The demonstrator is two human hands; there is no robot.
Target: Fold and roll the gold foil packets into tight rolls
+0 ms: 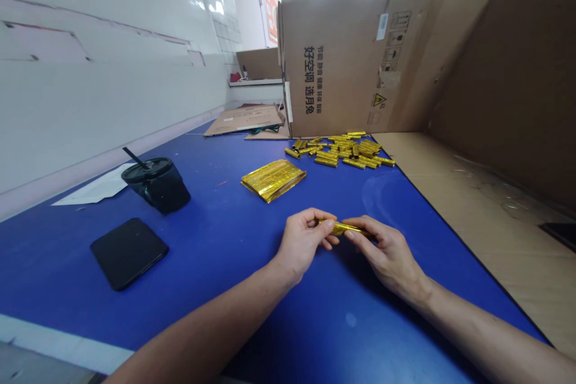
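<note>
Between my two hands is a narrow strip of shiny gold foil [342, 228], partly covered by the fingers. My left hand [308, 237] pinches its left end with thumb and fingers. At the other end, my right hand [382, 249] grips the foil the same way. Beyond the hands lies a flat stack of gold foil sheets [273, 180] on the blue table. Farther back, a loose heap of small gold foil rolls [342, 149] is spread close to a cardboard box.
A dark cup with a straw [157, 185] stands at left, beside a white paper [96, 187]. Nearer is a flat black square object [129, 253]. Large cardboard boxes [346, 72] wall off the back and right of the blue table [216, 240].
</note>
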